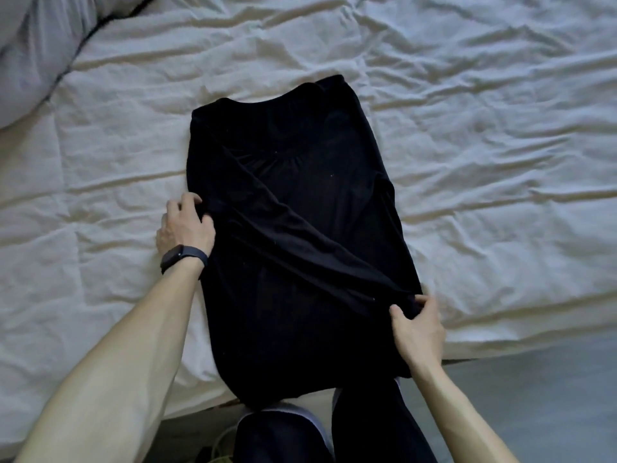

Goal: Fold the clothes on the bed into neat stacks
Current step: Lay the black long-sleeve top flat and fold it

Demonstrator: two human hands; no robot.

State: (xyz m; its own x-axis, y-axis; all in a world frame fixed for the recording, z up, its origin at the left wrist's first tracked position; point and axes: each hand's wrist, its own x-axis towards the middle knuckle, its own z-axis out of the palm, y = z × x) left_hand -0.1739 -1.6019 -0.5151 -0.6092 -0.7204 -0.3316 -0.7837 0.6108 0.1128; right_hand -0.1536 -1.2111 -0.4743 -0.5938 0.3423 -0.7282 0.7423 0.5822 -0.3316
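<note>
Black long-sleeved top [293, 329] lies flat on the rumpled white duvet [500, 162] in the middle of the frame. Its neckline points toward the top and its hem reaches the near edge of the bed at the bottom. One sleeve [317, 248] is laid across the body on a diagonal, running from the shoulder at upper left down to the lower right corner of the garment.

Your left hand [185, 228] sits at the top's left edge, about halfway down its length. The fingers are curled and gripping a fold of the black fabric there. A dark wristband [182, 257] circles that wrist, touching the edge of the cloth.

Your right hand [419, 329] is at the lower right of the garment, where the folded sleeve ends. It pinches the cuff between thumb and fingers, just at the top's right edge. The two hands are well apart, with the full width of the top between them.

A pale pillow [33, 45] fills the upper left corner of the frame, clear of the garment. Grey floor [551, 396] shows at lower right beyond the bed's edge. Your legs [283, 439], in dark trousers, stand at the bottom centre, just below the hem.
</note>
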